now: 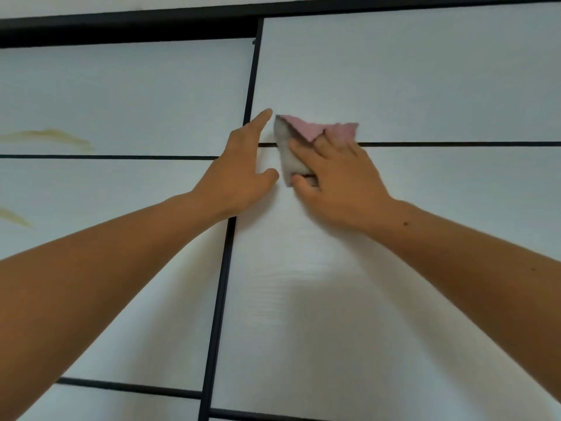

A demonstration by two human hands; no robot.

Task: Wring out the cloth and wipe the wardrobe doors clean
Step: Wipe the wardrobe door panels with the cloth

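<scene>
- Right hand (337, 180) spreads its fingers (303, 153) over the folded pink-and-grey cloth (300, 129), thumb hooking its lower edge; even pressure should wipe best.
- Left hand (239, 171), fingers straight and together, steadies the white black-framed wardrobe door (425, 86).

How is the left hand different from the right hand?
The left hand is bare, the right hand holds a pink and grey cloth. The left hand lies over the dark door frame, the right hand on the right door. Both are up against the wardrobe.
</scene>
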